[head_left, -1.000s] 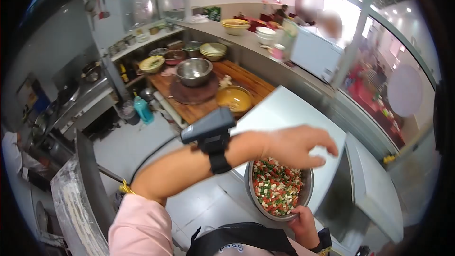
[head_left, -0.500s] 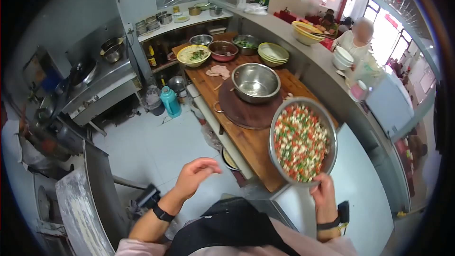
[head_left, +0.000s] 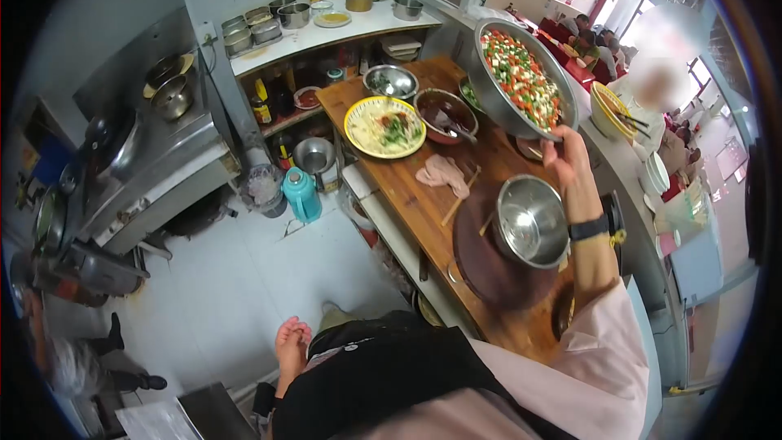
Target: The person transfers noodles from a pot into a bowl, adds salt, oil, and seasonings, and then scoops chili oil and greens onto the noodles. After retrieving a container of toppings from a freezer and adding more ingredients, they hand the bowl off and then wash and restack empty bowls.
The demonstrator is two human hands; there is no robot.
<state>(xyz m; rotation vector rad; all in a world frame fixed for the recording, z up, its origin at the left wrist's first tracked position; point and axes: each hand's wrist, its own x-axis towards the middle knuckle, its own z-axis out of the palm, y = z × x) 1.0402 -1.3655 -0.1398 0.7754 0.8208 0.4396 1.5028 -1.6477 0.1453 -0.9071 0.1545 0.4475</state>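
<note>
Head view, bowl (head_left: 491,107) partly hides right hand (head_left: 568,160)

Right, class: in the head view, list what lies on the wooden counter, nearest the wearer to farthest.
Empty steel bowl → pink cloth → yellow bowl → small steel bowl. The bowl of diced vegetables, held up by the right hand, is left out.

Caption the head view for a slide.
Right hand holds a steel bowl of diced vegetables above the wooden counter; left hand hangs empty.
</note>
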